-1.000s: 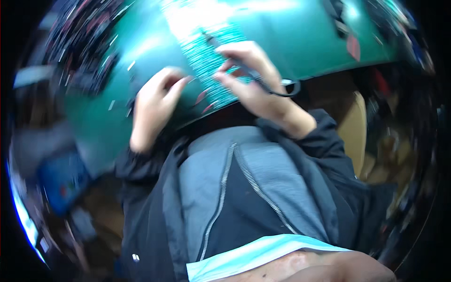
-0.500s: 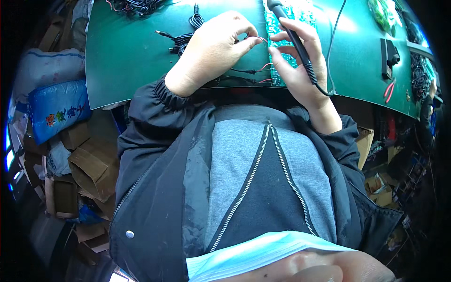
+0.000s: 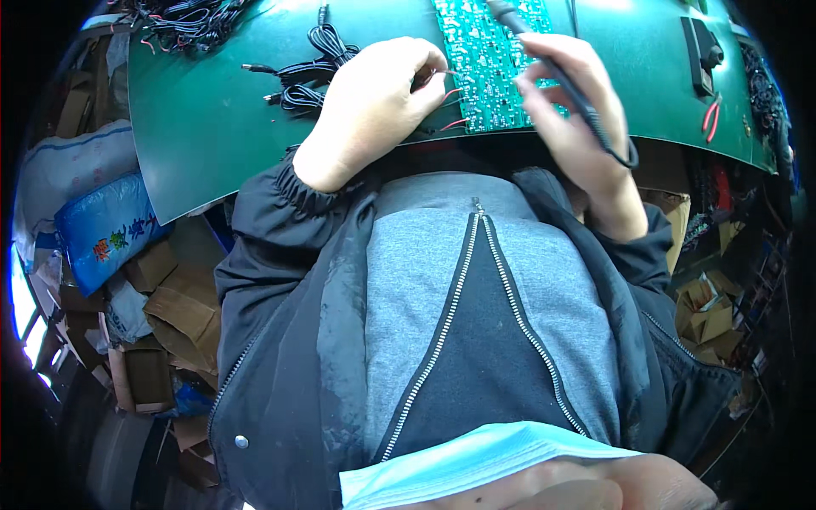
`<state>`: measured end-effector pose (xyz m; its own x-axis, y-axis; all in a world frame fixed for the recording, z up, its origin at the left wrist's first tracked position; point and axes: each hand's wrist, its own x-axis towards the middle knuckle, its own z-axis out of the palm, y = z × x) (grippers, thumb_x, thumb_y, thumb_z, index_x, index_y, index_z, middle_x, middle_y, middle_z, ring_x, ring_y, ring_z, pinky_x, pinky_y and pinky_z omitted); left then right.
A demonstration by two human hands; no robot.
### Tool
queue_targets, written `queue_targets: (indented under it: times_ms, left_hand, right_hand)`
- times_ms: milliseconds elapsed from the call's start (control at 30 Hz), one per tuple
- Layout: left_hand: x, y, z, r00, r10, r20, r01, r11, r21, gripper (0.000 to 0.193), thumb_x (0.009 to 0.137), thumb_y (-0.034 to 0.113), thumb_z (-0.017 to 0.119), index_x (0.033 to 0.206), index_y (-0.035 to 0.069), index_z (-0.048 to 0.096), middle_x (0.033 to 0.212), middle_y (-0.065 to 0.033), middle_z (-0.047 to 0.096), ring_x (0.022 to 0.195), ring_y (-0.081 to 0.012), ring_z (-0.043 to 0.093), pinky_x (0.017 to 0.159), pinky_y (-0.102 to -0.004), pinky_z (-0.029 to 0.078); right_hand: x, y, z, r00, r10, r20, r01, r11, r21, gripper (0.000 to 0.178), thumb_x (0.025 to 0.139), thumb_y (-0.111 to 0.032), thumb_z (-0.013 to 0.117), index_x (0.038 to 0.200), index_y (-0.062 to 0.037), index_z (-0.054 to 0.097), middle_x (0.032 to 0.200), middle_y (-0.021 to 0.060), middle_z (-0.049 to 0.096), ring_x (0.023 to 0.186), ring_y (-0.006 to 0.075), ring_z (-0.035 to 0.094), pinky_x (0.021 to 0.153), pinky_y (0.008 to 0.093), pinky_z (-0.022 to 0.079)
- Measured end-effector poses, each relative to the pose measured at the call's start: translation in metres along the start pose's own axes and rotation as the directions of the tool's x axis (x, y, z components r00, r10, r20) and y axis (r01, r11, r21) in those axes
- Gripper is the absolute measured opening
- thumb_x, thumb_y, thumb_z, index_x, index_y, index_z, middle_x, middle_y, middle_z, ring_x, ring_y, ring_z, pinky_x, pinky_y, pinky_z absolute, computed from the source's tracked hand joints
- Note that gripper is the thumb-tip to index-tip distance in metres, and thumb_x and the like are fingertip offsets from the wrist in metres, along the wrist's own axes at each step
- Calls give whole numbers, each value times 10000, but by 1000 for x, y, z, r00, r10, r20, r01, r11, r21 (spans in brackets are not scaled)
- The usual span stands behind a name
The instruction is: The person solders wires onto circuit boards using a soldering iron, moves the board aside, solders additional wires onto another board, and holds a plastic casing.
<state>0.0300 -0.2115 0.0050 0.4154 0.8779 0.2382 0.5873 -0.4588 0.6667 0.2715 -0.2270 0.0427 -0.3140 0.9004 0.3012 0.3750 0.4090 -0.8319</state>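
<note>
My left hand pinches the end of a thin wire at the left edge of a green circuit board. Two more red wires meet that edge closer to me. In my right hand is a black soldering iron, held like a pen and slanting up to the left over the board. Its tip is cut off by the top of the view, and motion blurs the hand. Coiled black cables with plugs lie left of my left hand.
A green table carries the work. More black cables are heaped at its far left. To the right are a black stand and red-handled pliers. Cardboard boxes and a blue bag sit left of the table.
The whole view has shifted, so the board appears farther left. My right hand and the iron have moved to the right across the board. My left hand keeps its place by the board's edge.
</note>
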Motion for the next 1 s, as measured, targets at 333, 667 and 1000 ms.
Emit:
queue_targets:
  times_ms: [333, 667, 1000]
  left_hand:
    - [-1, -1, 13, 993, 60, -103, -45, 989, 141, 127, 873, 142, 740, 947, 52, 688, 859, -82, 677, 785, -252, 677, 722, -341, 541]
    - [-1, 0, 15, 991, 57, -118, -42, 991, 128, 115, 863, 122, 745, 927, 52, 679, 861, -84, 670, 786, -251, 676, 713, -338, 538]
    - [-1, -5, 19, 982, 74, -176, -43, 984, 175, 103, 868, 112, 737, 929, 55, 676, 873, -89, 672, 801, -275, 677, 717, -355, 542]
  right_hand:
    - [-23, -29, -49, 989, 143, -33, -143, 989, -23, 222, 974, -75, 711, 1169, 31, 712, 1052, 107, 727, 925, 144, 690, 826, 243, 536]
    - [-21, -28, -41, 982, 189, 16, -189, 981, 32, 206, 975, -96, 716, 1144, 21, 718, 995, 91, 718, 855, 123, 668, 755, 227, 528]
    - [-14, -25, -34, 979, 205, 11, -205, 977, 54, 195, 967, -97, 725, 1129, 12, 728, 989, 84, 722, 859, 129, 666, 774, 244, 530]
